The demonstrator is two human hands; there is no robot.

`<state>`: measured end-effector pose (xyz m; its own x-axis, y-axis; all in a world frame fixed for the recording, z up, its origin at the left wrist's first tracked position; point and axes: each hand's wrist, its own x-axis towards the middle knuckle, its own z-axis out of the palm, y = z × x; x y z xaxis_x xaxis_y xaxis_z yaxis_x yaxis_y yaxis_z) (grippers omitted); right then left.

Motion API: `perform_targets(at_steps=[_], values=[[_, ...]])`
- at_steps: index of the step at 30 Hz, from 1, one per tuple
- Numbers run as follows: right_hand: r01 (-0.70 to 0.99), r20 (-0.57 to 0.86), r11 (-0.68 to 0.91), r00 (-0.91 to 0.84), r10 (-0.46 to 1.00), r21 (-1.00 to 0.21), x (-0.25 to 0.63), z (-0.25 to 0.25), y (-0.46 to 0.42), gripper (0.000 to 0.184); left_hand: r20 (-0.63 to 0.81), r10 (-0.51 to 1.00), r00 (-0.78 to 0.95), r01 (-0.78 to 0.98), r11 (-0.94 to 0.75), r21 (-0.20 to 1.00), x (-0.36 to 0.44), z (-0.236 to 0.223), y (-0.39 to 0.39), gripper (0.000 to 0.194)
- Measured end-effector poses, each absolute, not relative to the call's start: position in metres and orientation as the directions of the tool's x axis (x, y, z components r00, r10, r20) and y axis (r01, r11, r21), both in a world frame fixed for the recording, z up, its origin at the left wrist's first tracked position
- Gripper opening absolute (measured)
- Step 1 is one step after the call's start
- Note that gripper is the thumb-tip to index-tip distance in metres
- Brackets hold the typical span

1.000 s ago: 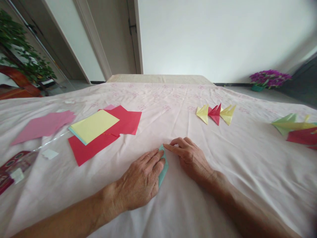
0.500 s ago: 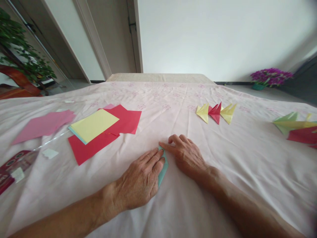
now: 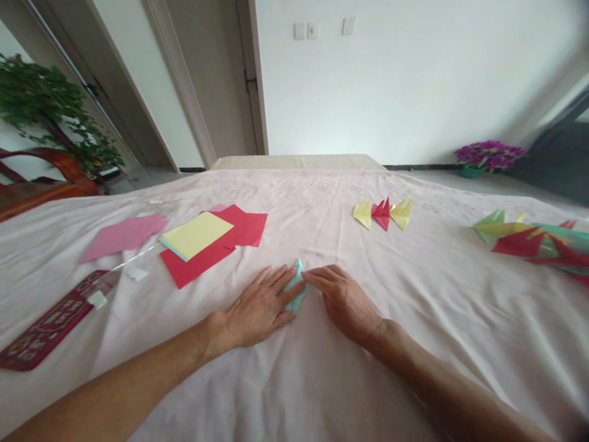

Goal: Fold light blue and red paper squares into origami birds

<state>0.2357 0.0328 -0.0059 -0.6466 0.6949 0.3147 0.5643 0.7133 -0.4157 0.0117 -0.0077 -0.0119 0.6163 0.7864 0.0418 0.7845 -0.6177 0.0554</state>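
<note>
A narrow piece of folded blue-green paper lies on the pink tablecloth in front of me, its pointed tip facing away. My left hand rests flat across it with the fingers spread, pressing it down and covering its left side. From the right, my right hand reaches to the paper's upper right edge. Its fingers are drawn together, with the fingertips at that edge. The thumb of this hand is mostly hidden.
Yellow sheets lie on red sheets at left, beside pink sheets and a dark red package. Three folded paper pieces stand in a row beyond my right hand. More folded pieces lie far right.
The view has tilted up and shifted left. My left fingers have spread wider, and more of the blue-green paper shows. My right fingers have drawn together at its edge.
</note>
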Motion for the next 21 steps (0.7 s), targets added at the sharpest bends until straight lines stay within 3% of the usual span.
perform_targets(at_steps=[12,17,21], values=[[0.65,0.203,0.721,-0.693,0.692,-0.24,0.23,0.005,0.011,0.044,0.022,0.705,0.709,0.702,-0.708,0.085,-0.008,-0.006,-0.04,0.063],[0.668,0.234,0.703,-0.663,0.711,-0.244,0.225,-0.002,0.012,0.039,0.041,0.684,0.728,0.638,-0.698,0.326,-0.02,0.001,-0.054,0.052],[0.63,0.3,0.706,-0.64,0.708,-0.323,0.228,-0.009,0.013,0.045,0.218,0.871,0.44,0.688,-0.483,0.541,-0.02,-0.004,-0.041,0.044]])
